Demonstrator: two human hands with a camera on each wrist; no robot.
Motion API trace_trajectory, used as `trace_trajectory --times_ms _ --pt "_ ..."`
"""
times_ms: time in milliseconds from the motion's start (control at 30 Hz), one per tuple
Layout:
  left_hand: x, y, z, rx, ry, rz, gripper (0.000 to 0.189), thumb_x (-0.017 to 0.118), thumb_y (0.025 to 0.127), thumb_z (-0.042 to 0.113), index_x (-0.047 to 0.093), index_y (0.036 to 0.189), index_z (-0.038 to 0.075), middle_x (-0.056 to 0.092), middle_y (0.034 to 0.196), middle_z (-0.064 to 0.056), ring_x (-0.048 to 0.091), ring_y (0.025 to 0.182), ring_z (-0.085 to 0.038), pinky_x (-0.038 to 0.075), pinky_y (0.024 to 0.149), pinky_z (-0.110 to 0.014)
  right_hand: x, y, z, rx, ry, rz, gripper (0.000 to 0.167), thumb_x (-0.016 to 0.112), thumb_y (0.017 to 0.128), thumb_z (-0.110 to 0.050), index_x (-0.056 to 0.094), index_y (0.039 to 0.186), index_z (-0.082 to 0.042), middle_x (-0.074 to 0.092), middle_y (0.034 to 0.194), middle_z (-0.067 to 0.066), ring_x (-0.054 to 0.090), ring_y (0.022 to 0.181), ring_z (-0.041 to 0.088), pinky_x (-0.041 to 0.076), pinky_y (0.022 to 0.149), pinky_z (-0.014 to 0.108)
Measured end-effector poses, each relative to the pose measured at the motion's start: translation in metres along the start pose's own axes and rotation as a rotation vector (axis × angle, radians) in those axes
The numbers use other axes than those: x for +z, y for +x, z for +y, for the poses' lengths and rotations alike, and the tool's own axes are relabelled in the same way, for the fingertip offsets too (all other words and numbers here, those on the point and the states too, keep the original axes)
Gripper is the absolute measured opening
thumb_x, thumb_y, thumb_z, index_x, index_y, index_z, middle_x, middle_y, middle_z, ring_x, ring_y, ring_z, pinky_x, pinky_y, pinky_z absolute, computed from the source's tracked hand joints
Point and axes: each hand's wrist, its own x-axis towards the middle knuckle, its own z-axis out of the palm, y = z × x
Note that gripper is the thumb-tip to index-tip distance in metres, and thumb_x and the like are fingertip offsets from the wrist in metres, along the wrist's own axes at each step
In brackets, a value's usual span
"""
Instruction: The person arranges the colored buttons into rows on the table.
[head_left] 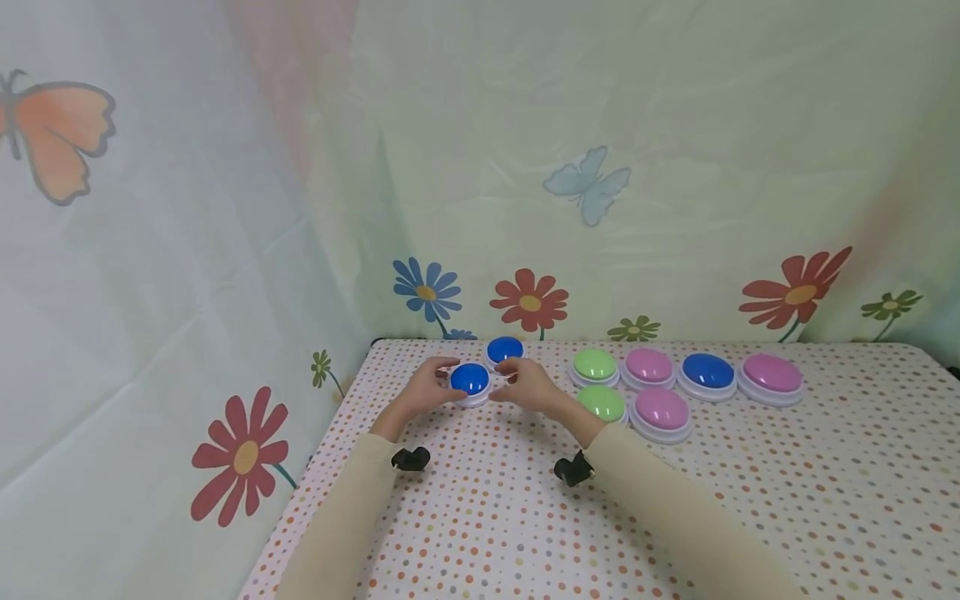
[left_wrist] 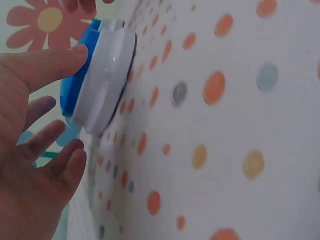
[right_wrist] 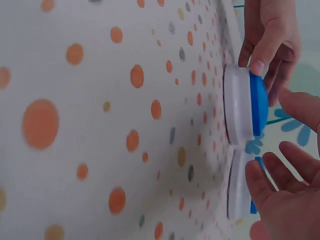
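A blue dome push button point(head_left: 470, 379) on a white round base lies flat on the dotted table between my two hands. My left hand point(head_left: 422, 392) is at its left side; in the left wrist view the thumb rests against the blue dome point(left_wrist: 75, 92), while the other fingers spread loosely, apart from it. My right hand point(head_left: 531, 387) is to the right of the button, fingers bent loosely; the right wrist view shows its thumb and fingers off the button. Just behind, slightly right, sits a second blue push button point(head_left: 506, 348), partly hidden by the right hand.
To the right stand green push buttons point(head_left: 595, 365), pink push buttons point(head_left: 662, 409) and another blue push button point(head_left: 708, 372), close together in two rows. A flowered curtain point(head_left: 480, 208) hangs behind and left of the table point(head_left: 480, 517). Black wrist cameras point(head_left: 573, 469) sit at both sleeves.
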Motion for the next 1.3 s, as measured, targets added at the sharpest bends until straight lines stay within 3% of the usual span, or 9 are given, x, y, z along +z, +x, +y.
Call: trace_trajectory --times_ms 200,367,500,967,1300 --pt "0.001 0.005 -0.017 0.022 -0.046 -0.022 0.071 0.080 0.082 0.026 0.048 0.142 0.006 0.053 0.138 -0.010 0.052 0.121 -0.029 0.046 0.097 -0.042 0.012 0.008 0.005 0.017 0.050 -0.003 0.061 0.079 0.083 -0.021 0.053 0.135 -0.006 0.057 0.130 0.013 0.053 0.114 0.030 0.050 0.092 0.041" --pt "0.003 0.007 -0.022 0.061 -0.078 -0.039 0.063 0.079 0.082 0.024 0.054 0.136 0.003 0.058 0.130 -0.011 0.056 0.114 -0.027 0.048 0.095 -0.041 0.022 0.014 0.014 0.026 0.082 -0.025 0.066 0.080 0.083 -0.023 0.049 0.139 -0.007 0.057 0.128 0.011 0.054 0.114 0.027 0.050 0.093 0.039" --pt "0.003 0.006 -0.023 0.061 -0.096 -0.056 0.058 0.078 0.084 0.023 0.056 0.134 0.004 0.060 0.127 -0.011 0.058 0.111 -0.027 0.050 0.092 -0.040 0.027 0.018 0.015 0.028 0.057 -0.010 0.065 0.079 0.084 -0.023 0.049 0.139 -0.005 0.059 0.124 0.011 0.055 0.110 0.026 0.049 0.093 0.040" --pt "0.005 0.007 -0.022 0.003 -0.188 -0.013 0.062 0.081 0.081 0.024 0.056 0.135 0.006 0.057 0.129 -0.011 0.057 0.111 -0.027 0.052 0.088 -0.037 0.034 0.025 0.010 0.026 0.058 0.079 0.064 0.080 0.082 -0.018 0.051 0.137 -0.002 0.059 0.126 0.015 0.056 0.111 0.029 0.049 0.095 0.042" --pt "0.005 0.001 -0.010 0.035 -0.198 -0.019 0.058 0.079 0.083 0.020 0.056 0.134 0.006 0.058 0.129 -0.011 0.058 0.111 -0.028 0.053 0.086 -0.037 0.023 0.020 0.003 0.004 0.013 0.059 0.059 0.079 0.083 -0.018 0.055 0.134 -0.002 0.061 0.121 0.013 0.056 0.106 0.028 0.051 0.088 0.041"
